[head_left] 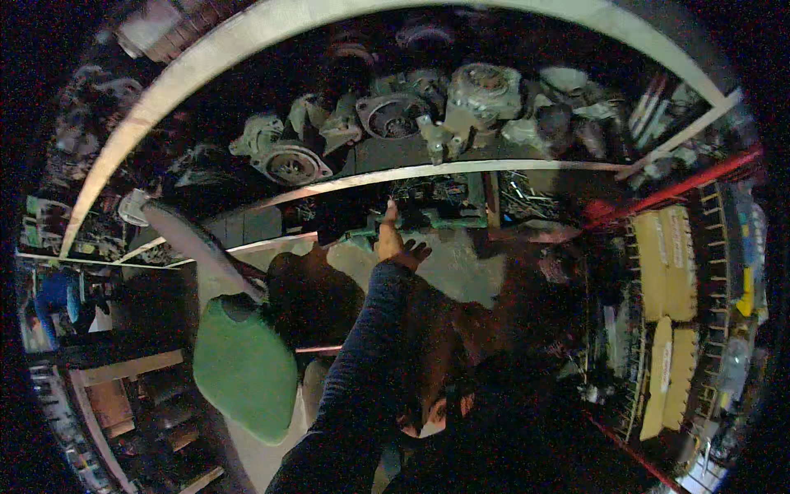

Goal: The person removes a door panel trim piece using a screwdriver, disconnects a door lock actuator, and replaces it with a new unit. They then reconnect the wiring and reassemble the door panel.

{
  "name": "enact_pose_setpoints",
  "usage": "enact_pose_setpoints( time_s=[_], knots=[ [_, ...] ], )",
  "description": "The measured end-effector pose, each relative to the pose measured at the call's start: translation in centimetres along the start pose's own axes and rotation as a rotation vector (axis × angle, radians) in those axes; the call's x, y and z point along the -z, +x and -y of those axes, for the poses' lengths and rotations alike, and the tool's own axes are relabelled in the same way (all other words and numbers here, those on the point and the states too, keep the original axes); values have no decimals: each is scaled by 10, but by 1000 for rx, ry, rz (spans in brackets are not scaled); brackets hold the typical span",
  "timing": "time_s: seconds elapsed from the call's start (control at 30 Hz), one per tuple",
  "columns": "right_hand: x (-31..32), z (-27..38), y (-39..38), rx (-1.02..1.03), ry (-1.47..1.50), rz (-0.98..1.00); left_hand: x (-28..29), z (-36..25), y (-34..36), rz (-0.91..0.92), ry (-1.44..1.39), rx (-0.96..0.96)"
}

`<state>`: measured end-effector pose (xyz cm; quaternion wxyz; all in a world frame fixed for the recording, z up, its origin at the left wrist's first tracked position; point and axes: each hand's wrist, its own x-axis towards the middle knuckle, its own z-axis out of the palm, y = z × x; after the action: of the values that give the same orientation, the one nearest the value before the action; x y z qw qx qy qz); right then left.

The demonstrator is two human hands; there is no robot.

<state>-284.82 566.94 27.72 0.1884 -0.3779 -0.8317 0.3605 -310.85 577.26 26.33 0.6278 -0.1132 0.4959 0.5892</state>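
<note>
My left hand (396,243) reaches forward at the end of a dark blue sleeve (355,356). One digit points away from me, and the other fingers spread to the right, partly in shadow. Nothing shows in its grasp. Just beyond it lies a low, dark shelf space with a green edge (457,222) and small parts that are hard to make out. To its right, thin metal pieces (527,195) are heaped in a compartment. My right hand is out of view.
Greasy metal housings (288,163) and a large round casting (485,89) crowd the shelf above, behind a pale rail (395,173). A green padded seat (245,370) stands left of my arm. On the right are a red bar (675,191) and a rack with yellowish panels (665,262).
</note>
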Motion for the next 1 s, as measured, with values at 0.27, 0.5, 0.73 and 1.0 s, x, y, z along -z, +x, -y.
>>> enact_pose_setpoints(
  time_s=[0.27,0.5,0.73,1.0],
  knots=[
    [-6,-1,44,144,29,-56,8,44,36,-225,390,-544],
    [23,1,94,-302,387,-350,46,103,-70,-464,99,-299],
    [-33,-38,195,-270,-206,192,86,133,-67,-391,-1,-394],
    [-64,-71,208,-294,-318,161,90,127,-68,-342,-3,-409]
  ],
)
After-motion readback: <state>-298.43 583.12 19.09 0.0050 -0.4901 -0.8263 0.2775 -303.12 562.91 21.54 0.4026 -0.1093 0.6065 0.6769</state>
